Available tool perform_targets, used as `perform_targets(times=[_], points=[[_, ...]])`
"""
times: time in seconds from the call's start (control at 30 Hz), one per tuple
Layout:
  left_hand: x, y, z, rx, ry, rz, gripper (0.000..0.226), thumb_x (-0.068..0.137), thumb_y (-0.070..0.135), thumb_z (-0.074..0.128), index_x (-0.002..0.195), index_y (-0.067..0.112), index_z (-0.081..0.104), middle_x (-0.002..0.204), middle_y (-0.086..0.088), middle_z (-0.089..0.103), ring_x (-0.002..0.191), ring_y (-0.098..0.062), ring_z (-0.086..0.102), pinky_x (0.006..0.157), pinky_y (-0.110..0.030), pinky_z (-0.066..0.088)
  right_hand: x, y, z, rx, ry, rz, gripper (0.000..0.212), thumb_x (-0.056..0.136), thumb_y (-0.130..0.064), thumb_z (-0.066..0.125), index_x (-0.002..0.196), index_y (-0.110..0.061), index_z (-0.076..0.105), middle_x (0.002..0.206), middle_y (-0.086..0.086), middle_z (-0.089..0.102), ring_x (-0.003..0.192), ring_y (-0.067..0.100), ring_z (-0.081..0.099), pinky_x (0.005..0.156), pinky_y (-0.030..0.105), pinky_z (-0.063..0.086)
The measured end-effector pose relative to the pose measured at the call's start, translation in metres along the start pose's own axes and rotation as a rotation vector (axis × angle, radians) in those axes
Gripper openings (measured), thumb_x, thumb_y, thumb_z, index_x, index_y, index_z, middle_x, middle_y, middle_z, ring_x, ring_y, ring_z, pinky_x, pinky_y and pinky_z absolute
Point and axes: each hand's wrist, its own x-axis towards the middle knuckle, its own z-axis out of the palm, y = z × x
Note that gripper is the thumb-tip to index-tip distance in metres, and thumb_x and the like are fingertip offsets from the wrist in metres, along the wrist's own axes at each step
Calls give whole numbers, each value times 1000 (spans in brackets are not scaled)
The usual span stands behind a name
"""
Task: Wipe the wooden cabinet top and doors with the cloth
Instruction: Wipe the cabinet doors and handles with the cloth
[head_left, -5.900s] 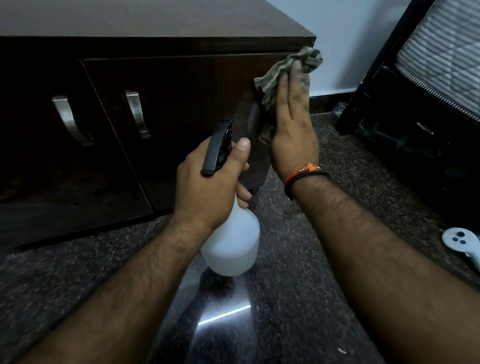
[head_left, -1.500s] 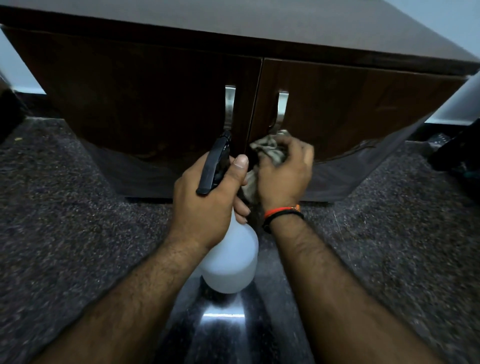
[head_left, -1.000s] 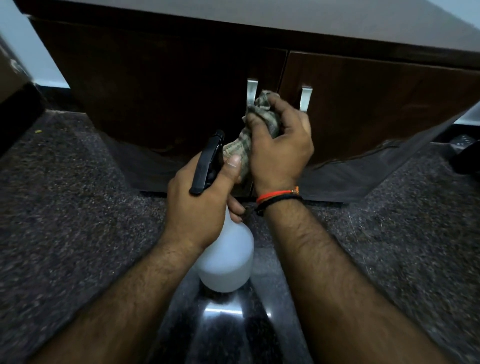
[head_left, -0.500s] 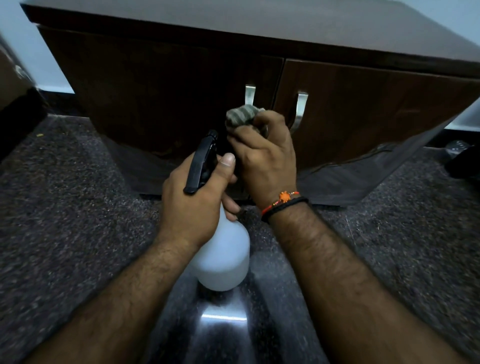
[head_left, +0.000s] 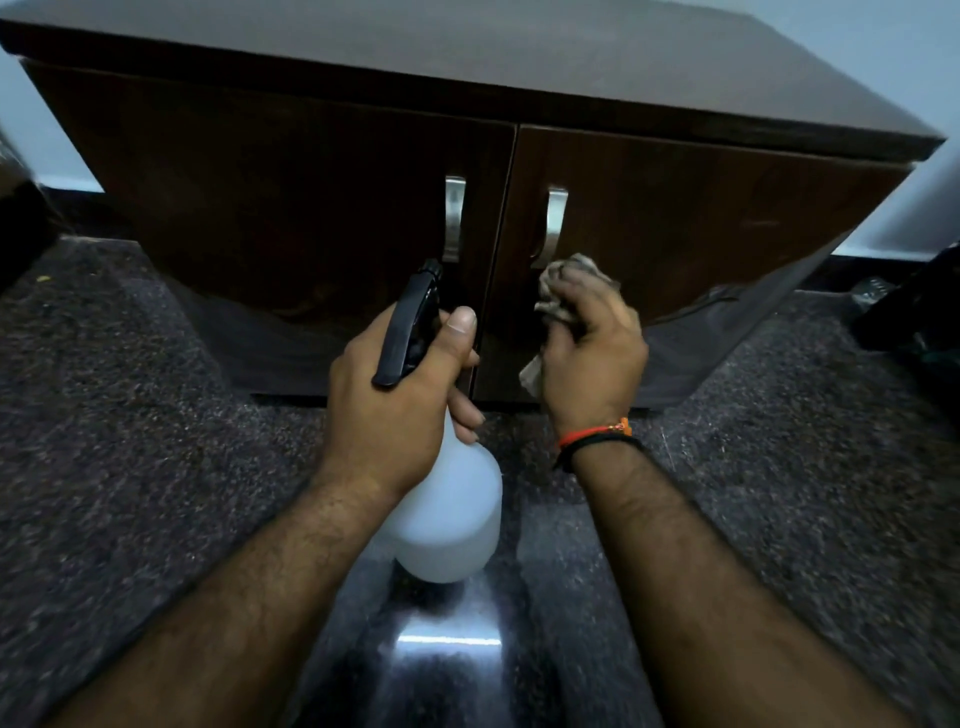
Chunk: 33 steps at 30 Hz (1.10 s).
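Cloth work at the dark wooden cabinet (head_left: 701, 218): my right hand (head_left: 592, 358) clutches the crumpled grey-green cloth (head_left: 563, 275) low against the right door, my left hand (head_left: 389, 410) gripping the white spray bottle (head_left: 447, 519). Bunched so tightly, I risk skipping patches near the steel handle (head_left: 553, 223).

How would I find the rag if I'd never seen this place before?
Look at the big dark wooden cabinet with two doors and two silver handles. Just below the right handle, the right hand holds the rag bunched against the right door. It is the only soft, crumpled, grey-tan thing there; the left hand holds a white spray bottle with a black trigger.
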Motion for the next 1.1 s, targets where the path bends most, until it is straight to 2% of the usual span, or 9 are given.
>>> perform_targets(times=[0.07,0.17,0.3,0.37,0.5,0.63,0.83,0.97,1.1], points=[[-1,0,4,2,-9,-1,28,97,40,63,99,13,66,86,-10,74,51,-38,68,49,-49,60,12,-14,-5,99,67,-14,40,71,10,67,104,-9,76,116,4,71,112,24,65,102,24,46],[-2,1,9,-3,-17,-10,26,97,38,63,98,12,66,87,-11,74,50,-39,67,48,-51,60,35,-37,-11,188,184,-76,37,74,12,67,108,-2,73,117,14,65,115,22,61,104,24,46],[0,5,12,-4,-25,-3,22,98,35,62,96,13,65,86,-11,74,49,-36,66,48,-49,60,45,-40,-11,150,151,-175,42,74,12,63,112,-2,72,121,15,61,120,26,58,104,41,48],[1,6,13,-2,-27,3,24,97,37,63,96,13,65,86,-10,75,48,-34,67,49,-47,60,33,-29,-8,117,84,-172,45,72,14,61,112,-3,71,121,14,60,120,23,56,105,37,47],[2,4,13,-8,-35,2,31,91,44,63,97,15,65,84,-7,75,49,-35,68,48,-48,60,7,-13,0,81,-3,-14,41,70,15,60,104,-5,67,116,12,56,111,15,55,96,7,39],[1,-1,10,8,-28,0,35,88,46,62,97,12,65,81,-10,74,48,-35,67,48,-50,60,0,-17,8,114,-52,96,32,72,5,73,100,-9,68,112,8,57,101,4,52,87,-3,35],[5,-4,5,-10,-5,-9,37,89,46,62,100,10,65,81,-9,74,49,-38,67,49,-56,59,1,-25,5,171,84,17,25,74,4,75,98,-1,69,105,12,61,100,1,51,91,4,38],[6,-6,3,-5,-3,-11,37,89,47,62,101,12,65,82,-7,74,49,-37,67,49,-57,59,3,-31,6,190,159,-9,25,76,7,73,99,0,70,109,14,61,105,14,58,95,15,46],[8,-12,1,-9,0,-16,36,88,48,63,100,14,65,81,-8,74,49,-38,67,48,-59,59,11,-37,9,187,202,-41,35,73,9,64,103,-5,73,117,10,62,110,26,60,101,31,48]])
